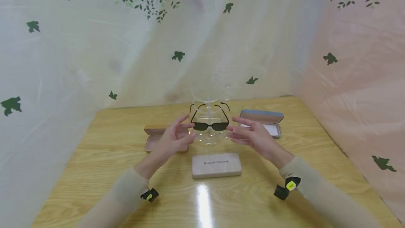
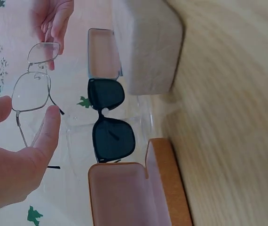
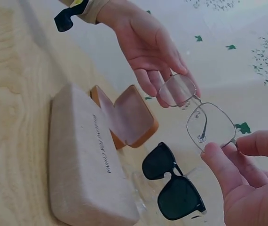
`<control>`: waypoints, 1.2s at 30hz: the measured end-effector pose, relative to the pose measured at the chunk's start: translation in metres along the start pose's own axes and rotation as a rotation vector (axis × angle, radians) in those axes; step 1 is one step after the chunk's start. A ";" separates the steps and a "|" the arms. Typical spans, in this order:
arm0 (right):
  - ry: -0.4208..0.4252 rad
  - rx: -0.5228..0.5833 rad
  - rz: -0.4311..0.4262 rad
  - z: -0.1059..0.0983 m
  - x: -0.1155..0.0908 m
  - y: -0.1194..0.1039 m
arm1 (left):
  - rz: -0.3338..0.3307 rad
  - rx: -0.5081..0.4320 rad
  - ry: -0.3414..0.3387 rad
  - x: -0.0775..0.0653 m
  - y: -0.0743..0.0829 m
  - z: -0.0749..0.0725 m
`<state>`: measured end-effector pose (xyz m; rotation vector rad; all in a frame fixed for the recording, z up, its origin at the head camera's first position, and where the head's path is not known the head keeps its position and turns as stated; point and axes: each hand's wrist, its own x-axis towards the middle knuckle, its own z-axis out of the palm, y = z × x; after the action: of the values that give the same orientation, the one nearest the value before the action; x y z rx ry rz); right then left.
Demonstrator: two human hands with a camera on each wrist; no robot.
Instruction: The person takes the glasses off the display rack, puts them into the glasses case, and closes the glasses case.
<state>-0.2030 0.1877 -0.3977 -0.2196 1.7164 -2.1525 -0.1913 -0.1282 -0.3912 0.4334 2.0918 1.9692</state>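
Right wrist view: left hand (image 3: 145, 51) and right hand (image 3: 249, 181) pinch clear glasses (image 3: 196, 99) at opposite ends.

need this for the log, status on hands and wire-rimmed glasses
Left hand and right hand pinch wire-rimmed glasses, one side each. Glasses held up, unfolded. Dark sunglasses close by, might get bumped.
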 end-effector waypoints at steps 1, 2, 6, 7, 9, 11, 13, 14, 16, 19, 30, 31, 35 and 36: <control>0.001 0.011 0.012 0.000 -0.002 0.000 | -0.004 0.013 -0.008 -0.003 -0.001 0.001; 0.001 0.018 0.027 0.000 -0.004 0.001 | -0.006 0.025 -0.015 -0.006 -0.002 0.001; -0.010 0.039 0.062 0.000 -0.010 0.003 | 0.001 0.044 -0.021 -0.014 -0.005 0.004; -0.011 0.039 0.065 0.000 -0.010 0.003 | 0.008 0.039 -0.024 -0.016 -0.006 0.005; -0.020 0.033 0.067 0.000 -0.011 0.004 | 0.014 0.034 -0.026 -0.018 -0.007 0.005; -0.025 0.028 0.073 0.000 -0.011 0.005 | 0.014 0.020 -0.038 -0.020 -0.008 0.006; -0.031 0.027 0.080 -0.001 -0.012 0.005 | 0.012 0.016 -0.050 -0.022 -0.009 0.006; -0.031 0.028 0.085 -0.001 -0.013 0.006 | 0.011 0.017 -0.055 -0.023 -0.009 0.007; -0.037 0.033 0.087 -0.002 -0.014 0.006 | 0.015 0.019 -0.067 -0.023 -0.009 0.007; -0.049 0.044 0.082 -0.003 -0.014 0.007 | 0.025 0.033 -0.083 -0.023 -0.009 0.007; -0.087 0.088 0.083 -0.011 -0.014 0.010 | 0.033 0.041 -0.141 -0.021 -0.010 0.008; -0.091 0.091 0.086 -0.011 -0.014 0.010 | 0.037 0.037 -0.145 -0.021 -0.010 0.009; -0.102 0.106 0.102 -0.011 -0.015 0.010 | 0.048 0.015 -0.151 -0.020 -0.011 0.010; -0.106 0.110 0.104 -0.011 -0.015 0.010 | 0.045 0.008 -0.152 -0.021 -0.012 0.011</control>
<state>-0.1912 0.2013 -0.4085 -0.2054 1.5134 -2.1126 -0.1688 -0.1264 -0.4042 0.6159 2.0138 1.8879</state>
